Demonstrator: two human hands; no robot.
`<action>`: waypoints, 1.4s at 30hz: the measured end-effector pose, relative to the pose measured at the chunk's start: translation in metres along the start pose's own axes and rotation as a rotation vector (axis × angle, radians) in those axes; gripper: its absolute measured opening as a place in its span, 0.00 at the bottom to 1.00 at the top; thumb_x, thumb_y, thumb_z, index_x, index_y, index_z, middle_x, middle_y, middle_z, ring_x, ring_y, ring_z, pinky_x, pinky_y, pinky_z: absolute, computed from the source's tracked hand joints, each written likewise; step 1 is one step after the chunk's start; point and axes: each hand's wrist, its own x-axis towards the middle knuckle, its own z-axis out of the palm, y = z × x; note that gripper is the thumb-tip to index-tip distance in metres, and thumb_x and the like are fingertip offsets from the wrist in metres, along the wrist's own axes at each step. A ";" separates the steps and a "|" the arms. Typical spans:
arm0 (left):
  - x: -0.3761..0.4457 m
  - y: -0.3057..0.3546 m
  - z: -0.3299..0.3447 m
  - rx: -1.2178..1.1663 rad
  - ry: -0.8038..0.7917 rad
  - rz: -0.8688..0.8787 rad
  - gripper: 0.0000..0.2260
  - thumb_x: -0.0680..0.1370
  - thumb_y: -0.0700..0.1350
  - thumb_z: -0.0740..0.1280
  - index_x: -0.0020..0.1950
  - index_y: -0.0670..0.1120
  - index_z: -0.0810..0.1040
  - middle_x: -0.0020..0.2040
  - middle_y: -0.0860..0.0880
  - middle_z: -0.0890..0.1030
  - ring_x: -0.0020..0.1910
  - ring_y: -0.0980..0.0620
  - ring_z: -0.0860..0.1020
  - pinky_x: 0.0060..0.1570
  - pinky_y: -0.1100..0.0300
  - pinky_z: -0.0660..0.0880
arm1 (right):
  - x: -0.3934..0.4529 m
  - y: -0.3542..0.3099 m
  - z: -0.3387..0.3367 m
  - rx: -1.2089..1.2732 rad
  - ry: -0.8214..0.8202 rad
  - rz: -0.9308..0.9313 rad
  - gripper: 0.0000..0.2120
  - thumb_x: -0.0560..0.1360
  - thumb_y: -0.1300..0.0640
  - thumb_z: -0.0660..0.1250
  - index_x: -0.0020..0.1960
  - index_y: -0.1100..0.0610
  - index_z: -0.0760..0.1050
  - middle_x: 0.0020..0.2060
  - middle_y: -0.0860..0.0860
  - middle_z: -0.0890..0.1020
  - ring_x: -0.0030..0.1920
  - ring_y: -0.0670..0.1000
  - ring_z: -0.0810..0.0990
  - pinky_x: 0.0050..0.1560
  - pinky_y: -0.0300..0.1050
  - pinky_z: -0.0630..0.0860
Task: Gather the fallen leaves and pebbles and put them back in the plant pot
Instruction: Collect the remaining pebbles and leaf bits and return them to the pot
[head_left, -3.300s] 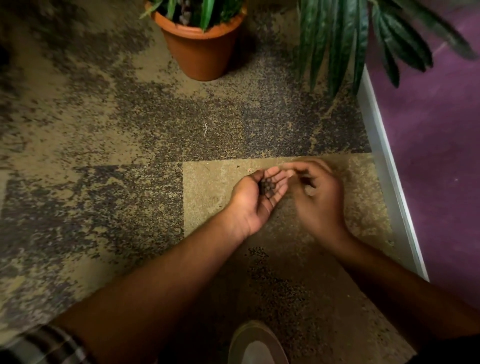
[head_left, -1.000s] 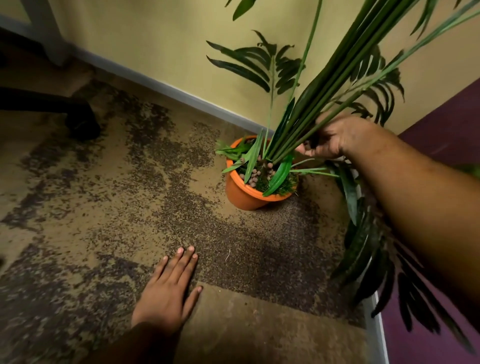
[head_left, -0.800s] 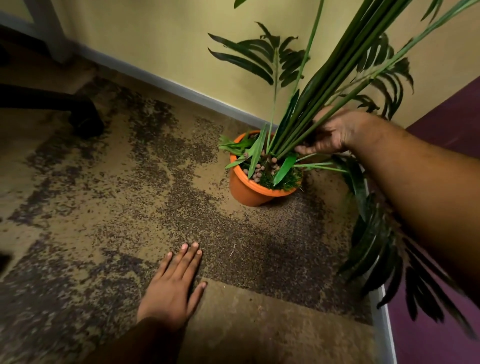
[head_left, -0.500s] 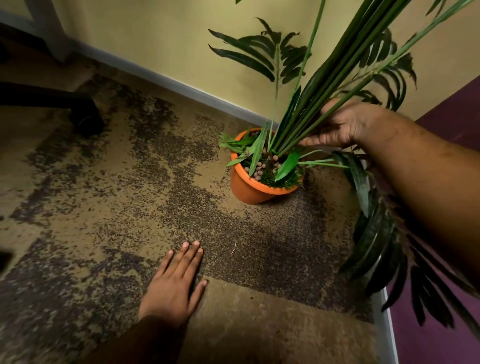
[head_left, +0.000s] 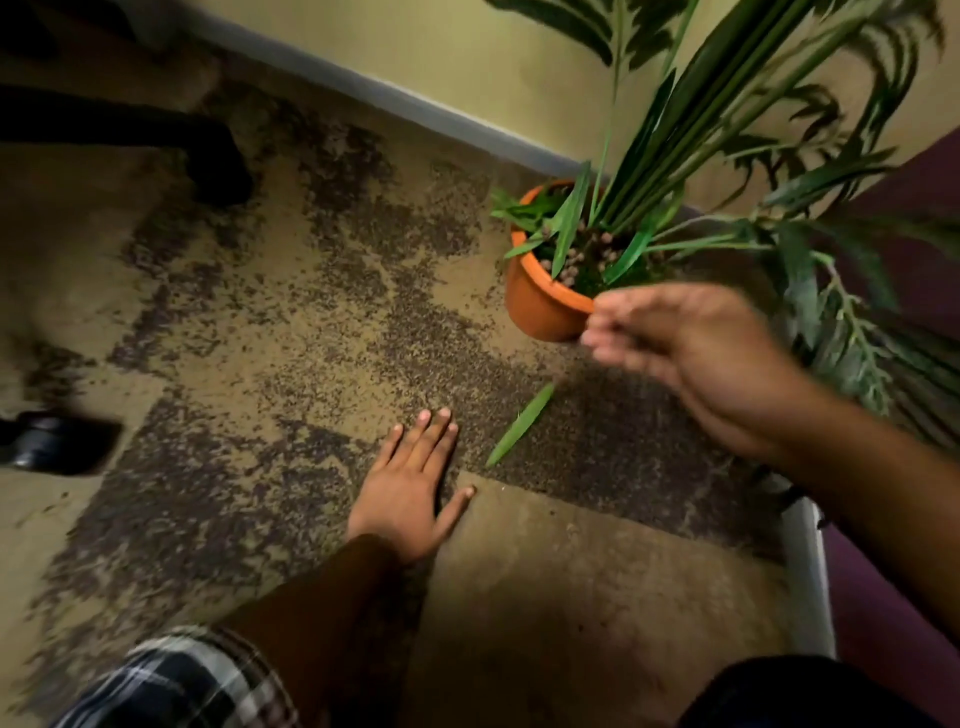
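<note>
An orange plant pot (head_left: 537, 304) stands in the corner with green stems, leaves and brown pebbles (head_left: 574, 260) inside. A single green leaf (head_left: 521, 423) lies on the carpet between my hands. My left hand (head_left: 413, 486) rests flat on the carpet, fingers straight, just left of the leaf. My right hand (head_left: 691, 353) hovers blurred in front of the pot's near rim, above the leaf, fingers loosely bent and holding nothing I can see.
Long plant fronds (head_left: 831, 312) hang over the right side beside a white skirting edge (head_left: 808, 561) and purple floor. A black chair leg and caster (head_left: 215, 166) stand at the upper left; another dark caster (head_left: 47, 441) sits at the left edge.
My right hand has let go of the plant stems and dropped down in front of the pot. A green leaf now lies on the carpet. My left hand stays flat.
</note>
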 end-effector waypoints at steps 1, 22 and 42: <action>0.000 -0.001 0.000 0.007 0.001 0.013 0.37 0.81 0.68 0.47 0.84 0.47 0.51 0.84 0.49 0.49 0.83 0.50 0.44 0.81 0.46 0.48 | 0.004 0.024 0.011 -0.093 -0.089 0.055 0.07 0.81 0.63 0.65 0.55 0.60 0.82 0.53 0.57 0.86 0.54 0.54 0.86 0.57 0.48 0.83; -0.092 -0.018 0.027 0.083 -0.109 0.650 0.28 0.84 0.64 0.54 0.83 0.56 0.58 0.84 0.51 0.54 0.83 0.48 0.51 0.79 0.46 0.56 | 0.011 0.275 0.048 -0.908 -0.155 -0.698 0.29 0.72 0.68 0.60 0.73 0.56 0.75 0.75 0.48 0.72 0.77 0.48 0.69 0.73 0.51 0.72; -0.073 -0.003 0.020 -0.015 0.025 0.127 0.34 0.82 0.65 0.55 0.83 0.47 0.58 0.84 0.50 0.52 0.83 0.48 0.49 0.79 0.42 0.50 | 0.009 0.227 0.024 -0.114 0.472 -0.219 0.10 0.77 0.62 0.72 0.53 0.48 0.81 0.48 0.45 0.86 0.50 0.46 0.86 0.55 0.52 0.83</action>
